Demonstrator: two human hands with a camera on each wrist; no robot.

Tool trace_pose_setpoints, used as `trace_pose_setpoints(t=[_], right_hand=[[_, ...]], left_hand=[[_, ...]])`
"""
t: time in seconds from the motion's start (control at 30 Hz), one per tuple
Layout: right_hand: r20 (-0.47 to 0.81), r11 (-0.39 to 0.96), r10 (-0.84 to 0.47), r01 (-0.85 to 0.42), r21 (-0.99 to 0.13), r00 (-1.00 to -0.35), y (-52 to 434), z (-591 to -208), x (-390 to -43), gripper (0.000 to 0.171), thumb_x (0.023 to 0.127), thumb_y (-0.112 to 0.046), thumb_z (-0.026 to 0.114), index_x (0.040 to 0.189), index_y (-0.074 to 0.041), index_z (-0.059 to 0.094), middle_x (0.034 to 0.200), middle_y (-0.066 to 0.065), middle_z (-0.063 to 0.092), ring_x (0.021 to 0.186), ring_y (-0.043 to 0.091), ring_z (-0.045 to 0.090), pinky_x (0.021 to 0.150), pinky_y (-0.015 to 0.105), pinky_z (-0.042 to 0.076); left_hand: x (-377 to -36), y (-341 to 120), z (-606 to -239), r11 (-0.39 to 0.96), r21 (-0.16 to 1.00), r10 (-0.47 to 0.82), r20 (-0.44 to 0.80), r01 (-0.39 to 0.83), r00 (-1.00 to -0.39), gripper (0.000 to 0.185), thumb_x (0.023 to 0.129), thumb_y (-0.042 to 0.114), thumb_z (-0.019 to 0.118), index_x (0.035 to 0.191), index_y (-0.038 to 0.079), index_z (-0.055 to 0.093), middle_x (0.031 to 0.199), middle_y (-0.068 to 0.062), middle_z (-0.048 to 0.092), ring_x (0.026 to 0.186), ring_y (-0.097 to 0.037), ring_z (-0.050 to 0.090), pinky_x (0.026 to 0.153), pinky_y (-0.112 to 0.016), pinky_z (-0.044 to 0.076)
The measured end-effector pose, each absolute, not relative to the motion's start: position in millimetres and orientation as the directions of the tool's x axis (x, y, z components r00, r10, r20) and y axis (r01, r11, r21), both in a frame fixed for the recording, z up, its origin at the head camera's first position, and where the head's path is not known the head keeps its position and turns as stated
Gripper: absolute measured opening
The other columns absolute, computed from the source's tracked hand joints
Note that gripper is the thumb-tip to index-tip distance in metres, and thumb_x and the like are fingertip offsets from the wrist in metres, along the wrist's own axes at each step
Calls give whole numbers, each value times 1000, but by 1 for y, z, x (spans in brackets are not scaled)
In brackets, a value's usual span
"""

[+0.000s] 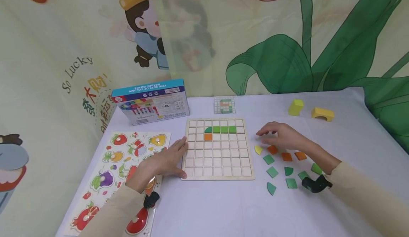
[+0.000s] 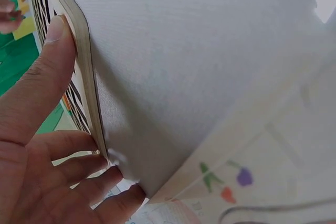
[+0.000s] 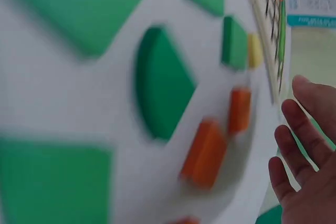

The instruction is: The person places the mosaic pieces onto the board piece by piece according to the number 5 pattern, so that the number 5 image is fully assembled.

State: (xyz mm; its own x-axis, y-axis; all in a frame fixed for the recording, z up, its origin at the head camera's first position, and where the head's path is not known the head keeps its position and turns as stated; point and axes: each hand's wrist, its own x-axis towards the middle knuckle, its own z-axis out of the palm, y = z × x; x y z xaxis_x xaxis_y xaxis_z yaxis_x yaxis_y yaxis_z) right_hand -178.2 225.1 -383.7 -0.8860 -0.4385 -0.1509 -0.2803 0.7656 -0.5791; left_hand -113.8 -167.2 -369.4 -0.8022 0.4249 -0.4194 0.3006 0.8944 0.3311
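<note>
A wooden grid board (image 1: 217, 151) lies on the table. Its upper rows carry a dark green quarter-round tile (image 1: 208, 129), several light green square tiles (image 1: 224, 129) and one orange square tile (image 1: 208, 136). My left hand (image 1: 167, 159) rests along the board's left edge; in the left wrist view the thumb (image 2: 52, 61) touches the rim, fingers fairly straight. My right hand (image 1: 281, 134) hovers right of the board, over loose tiles, its fingers loosely bent and holding nothing visible. Beneath and near it lie orange tiles (image 1: 286, 156), green tiles (image 1: 272, 172) and a yellow quarter-round tile (image 1: 258, 150).
Behind the board lies a small pattern card (image 1: 224, 105). A colourful box (image 1: 153, 103) stands at the back left. A fruit puzzle board (image 1: 102, 180) lies at the left, partly under my left arm. A yellow-green block (image 1: 295, 107) and a yellow arch block (image 1: 323, 114) stand at the back right.
</note>
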Motion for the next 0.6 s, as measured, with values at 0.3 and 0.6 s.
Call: trace_pose_setpoints(t=[0.3, 0.6], right_hand=[[-248, 782, -450, -245, -573, -858, 266, -392, -163, 30, 84, -19, 75, 113, -21, 71, 118, 4, 65, 114, 27, 54, 98, 50, 49], [-183, 789, -463, -309, -532, -867, 263, -399, -160, 26, 81, -12, 77, 105, -20, 74, 111, 0, 65, 109, 23, 51, 89, 36, 51]], left_hand=[[-114, -167, -368, 895, 329, 424, -422, 300, -801, 102, 77, 33, 81, 154, 3, 22, 165, -11, 4, 152, -30, 9, 118, -49, 27], [-114, -166, -368, 895, 337, 424, -432, 293, -796, 101, 78, 32, 81, 154, 3, 21, 165, -12, 3, 152, -31, 9, 119, -50, 26]])
